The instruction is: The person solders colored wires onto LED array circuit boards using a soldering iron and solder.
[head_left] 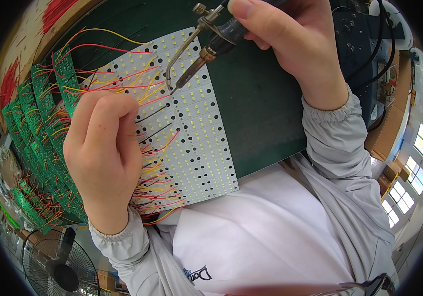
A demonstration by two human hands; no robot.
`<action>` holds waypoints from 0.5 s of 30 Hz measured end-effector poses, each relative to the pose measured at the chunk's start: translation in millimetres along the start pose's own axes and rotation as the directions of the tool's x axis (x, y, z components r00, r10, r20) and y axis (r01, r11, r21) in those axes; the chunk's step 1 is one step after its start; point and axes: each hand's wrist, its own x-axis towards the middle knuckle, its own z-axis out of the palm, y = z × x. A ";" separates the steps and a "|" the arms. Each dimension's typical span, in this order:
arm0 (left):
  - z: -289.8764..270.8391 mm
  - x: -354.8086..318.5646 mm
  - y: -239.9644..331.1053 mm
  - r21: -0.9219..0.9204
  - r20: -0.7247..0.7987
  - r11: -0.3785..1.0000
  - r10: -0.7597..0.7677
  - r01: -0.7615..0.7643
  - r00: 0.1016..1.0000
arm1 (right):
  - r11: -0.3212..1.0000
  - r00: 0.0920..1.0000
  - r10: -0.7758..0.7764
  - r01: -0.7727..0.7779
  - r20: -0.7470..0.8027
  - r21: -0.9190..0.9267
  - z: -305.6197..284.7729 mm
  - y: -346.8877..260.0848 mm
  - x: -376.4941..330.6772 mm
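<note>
Boards first: green circuit boards [43, 93] with red, yellow and black wires [111, 49] lie in overlapping rows on the left, some wires running across onto the white LED panel [199, 143]. Panel sits centre, slightly tilted in view, covered in rows of small yellowish chips and black holes. Loose red wires [9, 81] at upper left. Left hand covers part of the panel's left side and blocks the view of several wire ends. Hands apart. Left hand [103, 148]: fingers curled in over the wires, fingertips hidden, so no telling whether it pinches one. Right hand [293, 42]: wrapped around the soldering iron [217, 45] above the panel's upper part, thumb on top; bent metal tube [177, 58] clamped alongside, its end near the iron's tip. Tip is right at the panel by a column of holes; contact unclear. Surface: dark green mat [265, 123] under the panel, bare to its right. Dark equipment [357, 54] and black cables [394, 47] at upper right, cardboard box [394, 98] beyond. Black fan [65, 274] lower left, windows [416, 177] far right.
</note>
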 end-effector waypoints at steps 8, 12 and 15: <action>-0.3 0.6 -1.9 0.005 0.005 1.000 0.000 0.000 1.000 | 0.986 1.000 0.013 -0.008 -0.026 0.165 -3.0 -0.7 -1.4; 0.0 1.1 -1.1 -0.009 0.006 1.000 0.007 -0.007 1.000 | 0.997 1.000 -0.017 0.018 -0.012 0.077 -6.2 5.5 0.3; 0.6 0.5 -0.4 -0.008 0.004 1.000 0.008 -0.008 1.000 | 0.999 0.999 -0.036 0.036 0.009 -0.024 -6.4 9.5 0.6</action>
